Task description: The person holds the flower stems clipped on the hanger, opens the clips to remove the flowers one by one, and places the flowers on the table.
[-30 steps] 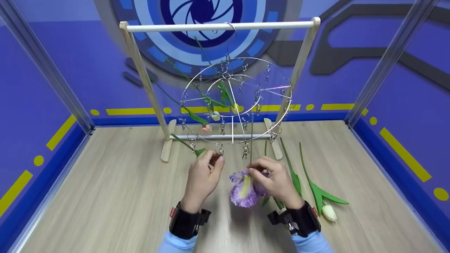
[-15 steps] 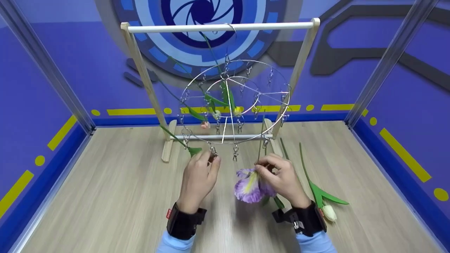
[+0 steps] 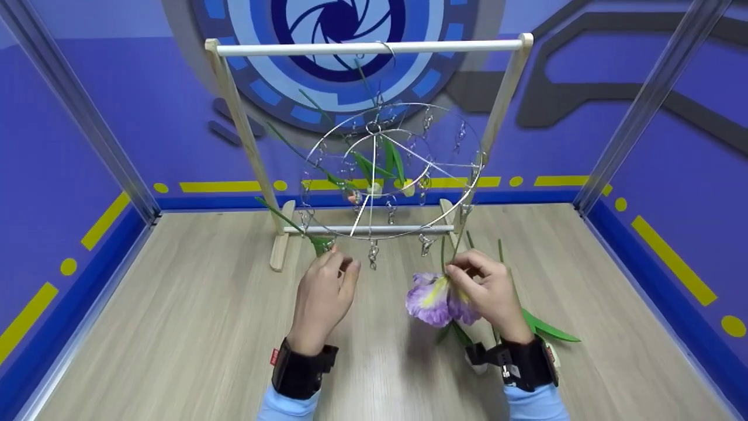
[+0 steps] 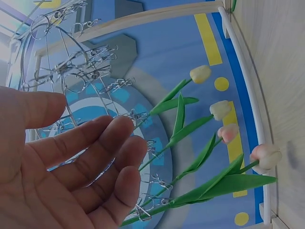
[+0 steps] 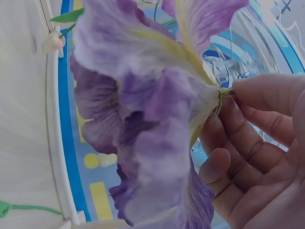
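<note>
My right hand pinches a purple artificial iris by its stem just below the bloom; the flower hangs head down, stem pointing up. In the right wrist view, the iris petals cover much of the hand's surroundings. My left hand is beside the front-left rim of a round metal clip hanger. Its fingers bend loosely, thumb apart, with nothing between them. Whether they touch a clip, I cannot tell. From the hanger's clips several tulips hang head down, among them a yellow tulip and a white tulip.
The hanger hooks over the white top bar of a wooden-legged stand. A bare clip dangles at the front rim. On the table, right of and partly under my right forearm, lie loose tulips, one with a long green leaf.
The hanger has turned: front clips moved left, while the rear tulips and clips moved right. My right hand has shifted right with the iris, and my left hand slightly left.
</note>
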